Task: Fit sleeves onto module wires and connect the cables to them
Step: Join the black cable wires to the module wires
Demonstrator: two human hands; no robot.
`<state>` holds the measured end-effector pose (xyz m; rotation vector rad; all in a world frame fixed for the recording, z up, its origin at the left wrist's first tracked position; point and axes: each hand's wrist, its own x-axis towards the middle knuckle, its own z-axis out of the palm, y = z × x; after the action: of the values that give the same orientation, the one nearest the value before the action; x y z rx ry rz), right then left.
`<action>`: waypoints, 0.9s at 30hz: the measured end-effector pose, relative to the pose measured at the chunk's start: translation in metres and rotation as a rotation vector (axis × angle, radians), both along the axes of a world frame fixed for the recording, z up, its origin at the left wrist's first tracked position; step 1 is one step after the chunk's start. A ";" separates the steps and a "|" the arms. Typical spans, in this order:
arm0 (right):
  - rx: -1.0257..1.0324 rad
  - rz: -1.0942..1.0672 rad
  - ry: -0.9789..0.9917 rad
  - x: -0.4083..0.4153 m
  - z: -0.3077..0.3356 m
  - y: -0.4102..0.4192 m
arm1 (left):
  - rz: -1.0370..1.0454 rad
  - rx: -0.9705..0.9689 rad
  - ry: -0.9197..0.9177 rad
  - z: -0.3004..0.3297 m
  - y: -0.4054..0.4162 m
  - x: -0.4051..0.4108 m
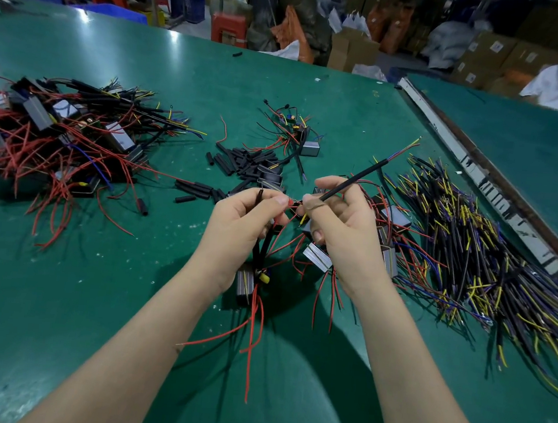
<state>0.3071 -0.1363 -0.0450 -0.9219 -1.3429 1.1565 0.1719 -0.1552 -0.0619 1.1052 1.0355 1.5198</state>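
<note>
Joining a cable to a module wire, mid-air over the worktop (pixel 89 294)

Left hand (pixel 233 237) pinches the module's (pixel 246 283) red wire (pixel 290 203); right hand (pixel 341 224) pinches the black cable (pixel 353 179), ends brought together, probably for connecting. Loose sleeves (pixel 241 162) lie beyond.

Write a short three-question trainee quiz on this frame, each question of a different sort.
1. True or false: the right hand holds a black cable whose far end shows yellow, blue and red cores.
2. Where do the loose black sleeves lie? A) beyond the hands, mid-table B) at the near table edge C) in a bin
3. Fill in: the module hanging below the left hand trails ___ wires.

Key: 1 true; 2 A; 3 red
</note>
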 end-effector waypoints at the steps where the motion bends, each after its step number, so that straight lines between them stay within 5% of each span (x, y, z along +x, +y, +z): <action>1: 0.004 0.001 -0.011 0.000 0.000 0.000 | -0.009 -0.020 -0.022 0.000 0.000 0.000; 27: 0.211 0.013 -0.089 -0.004 -0.007 0.000 | 0.018 -0.021 -0.059 0.005 -0.001 -0.001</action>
<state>0.3028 -0.1358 -0.0524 -0.8196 -1.5133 0.9714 0.1712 -0.1565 -0.0568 1.0337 1.0211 1.5431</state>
